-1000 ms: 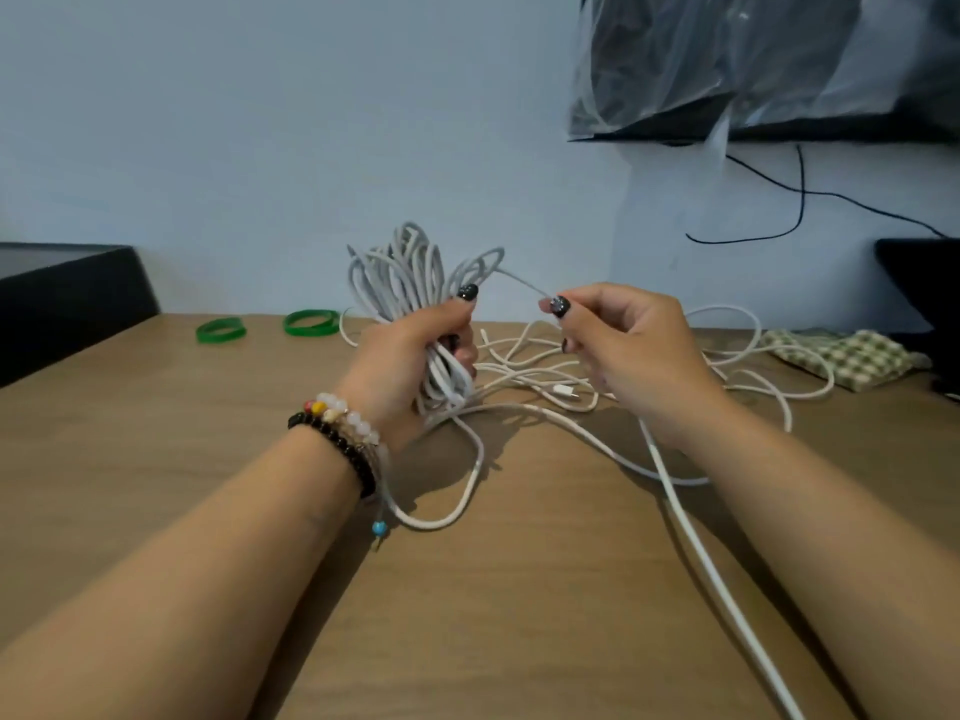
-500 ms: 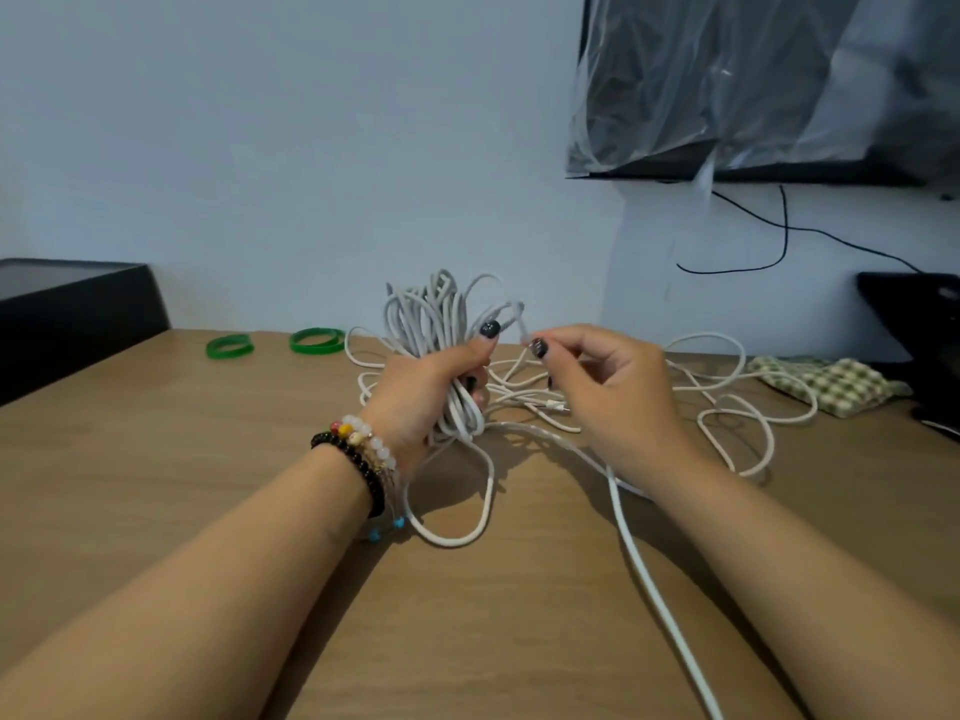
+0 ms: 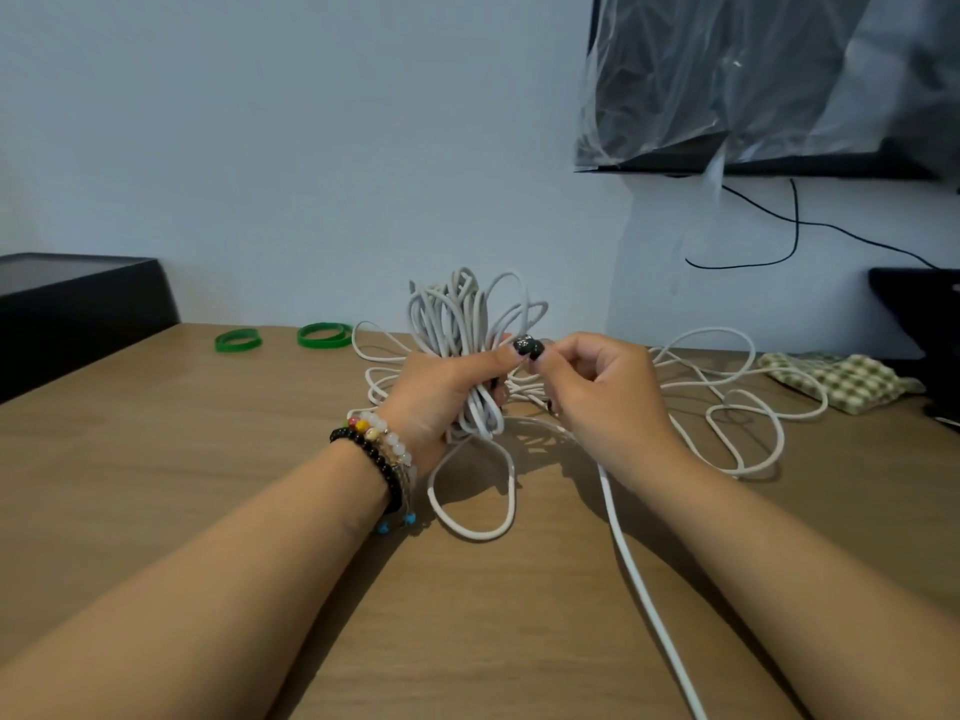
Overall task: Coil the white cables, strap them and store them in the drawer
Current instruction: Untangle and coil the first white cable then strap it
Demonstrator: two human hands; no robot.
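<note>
Head view: cable bundle held in left hand

Left hand (image 3: 441, 387) grips the upright coiled white cable bundle (image 3: 457, 324) above the wooden table (image 3: 156, 459). Right hand (image 3: 602, 392), just right of it, pinches a strand beside the left thumb. Loose white cable (image 3: 727, 407) lies right of both hands. Two green rubber bands (image 3: 280, 337) lie far left.

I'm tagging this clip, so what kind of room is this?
Probably a home or office desk: a wooden tabletop against a plain wall, a plastic-covered screen mounted above, and a checked cloth beside loose white cable.
</note>
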